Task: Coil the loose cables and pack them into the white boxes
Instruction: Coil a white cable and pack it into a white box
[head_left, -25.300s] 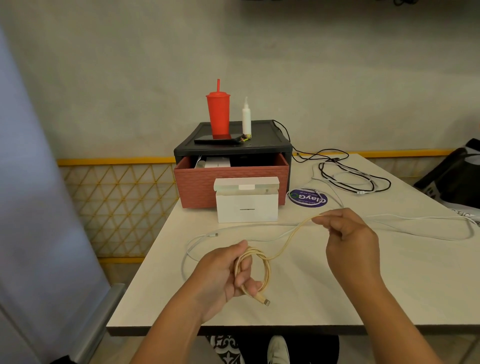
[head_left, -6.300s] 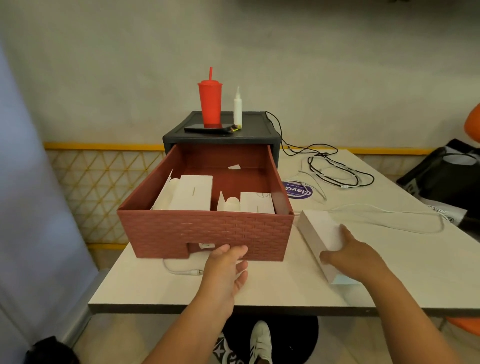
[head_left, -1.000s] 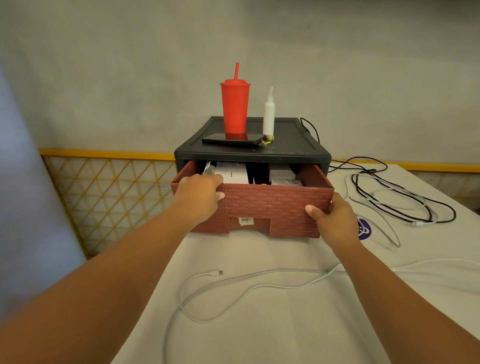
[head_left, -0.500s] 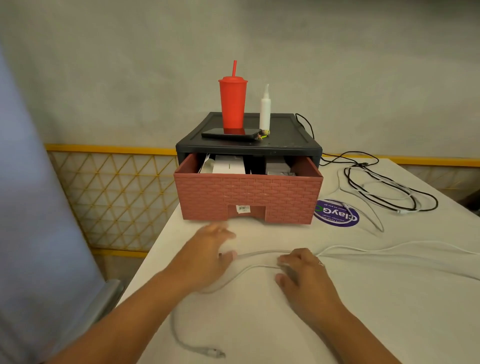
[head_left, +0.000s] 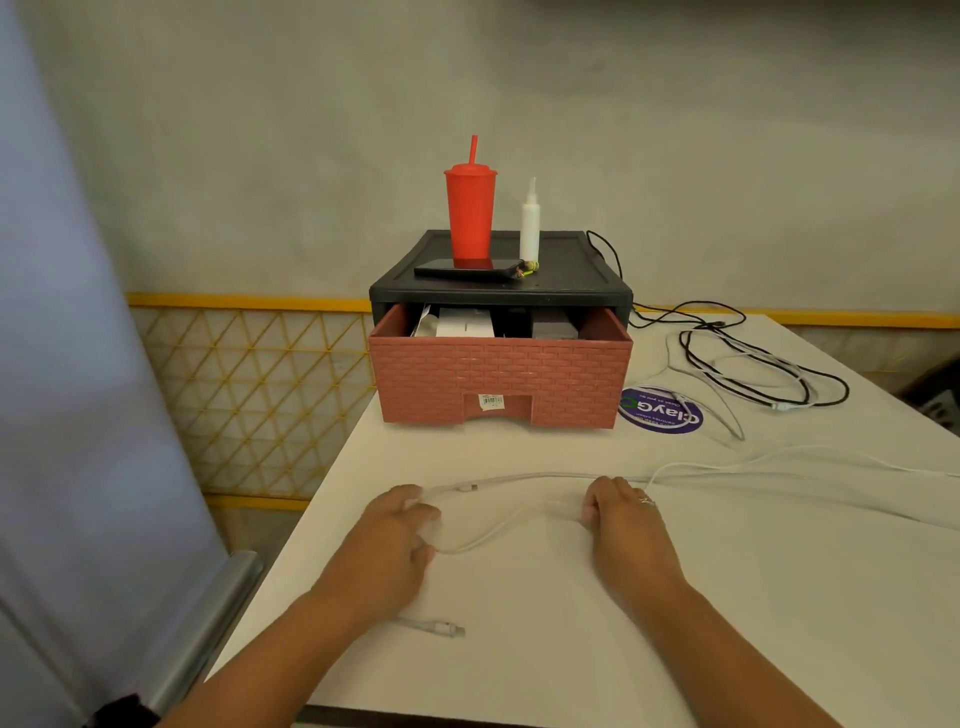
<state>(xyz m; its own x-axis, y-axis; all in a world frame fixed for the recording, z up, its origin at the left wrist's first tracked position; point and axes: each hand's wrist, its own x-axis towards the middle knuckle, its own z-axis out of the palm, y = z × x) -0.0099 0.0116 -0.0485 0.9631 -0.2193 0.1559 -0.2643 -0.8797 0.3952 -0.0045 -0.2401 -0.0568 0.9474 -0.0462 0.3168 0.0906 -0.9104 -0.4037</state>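
Note:
A long white cable (head_left: 509, 525) lies loose on the white table (head_left: 779, 597), trailing off to the right. My left hand (head_left: 400, 535) rests palm down on it near one plug end (head_left: 467, 487), fingers curled over the cord. My right hand (head_left: 623, 519) grips the same cable a little further along, fingertips curled onto it. A slack loop sags between the two hands. Another white plug end (head_left: 447, 629) lies by my left wrist. White boxes (head_left: 465, 327) stand inside the partly open red-brown drawer (head_left: 498, 374).
The drawer sits in a black cabinet (head_left: 571, 291) carrying a red cup (head_left: 470, 208), a white bottle (head_left: 530, 223) and a phone (head_left: 467, 270). Tangled black and white cables (head_left: 753, 364) and a purple sticker (head_left: 660, 415) lie at the back right. The table's left edge runs close to my left arm.
A second ago both hands were on the drawer front. They have since dropped to the table and taken hold of the white cable, drawing a loop between them.

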